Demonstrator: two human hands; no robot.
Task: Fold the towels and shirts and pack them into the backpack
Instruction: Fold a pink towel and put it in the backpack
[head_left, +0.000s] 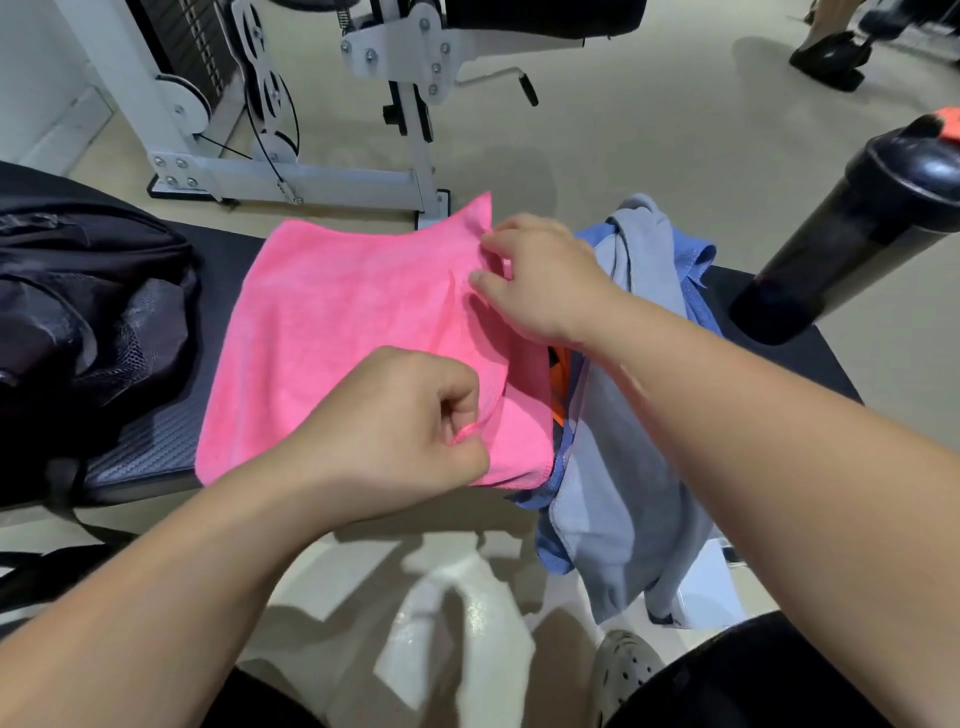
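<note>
Pink towel (337, 332): bright, fleecy, single colour, with a stitched hem along the near edge. Spread mostly flat across the black padded bench (156, 447), between the black backpack (88, 312) on the left and a heap of clothes on the right. Right edge overlapping that heap: grey shirt (613, 493) draped over the bench's near side, blue garment (696, 260) beneath it, a scrap of orange fabric (560, 384) showing at the towel's border. Left hand (395, 426): fingers curled tight, nearly a fist, pinching a small ridge of towel near the near-right corner between thumb and forefinger. Right hand (540, 280): half-closed, thumb and fingertips nipping the cloth just below the far-right corner, puckering it into folds there. Outline close to square from this angle, so long axis not clear; sides running near-to-far across the bench, slightly skewed, far-right corner raised and pointing away toward the white gym machine (311, 176) on the floor beyond. Left portion smooth, right portion wrinkled between the two grips. Black shaker bottle (852, 228) standing at the bench's right end, well apart from the towel.
</note>
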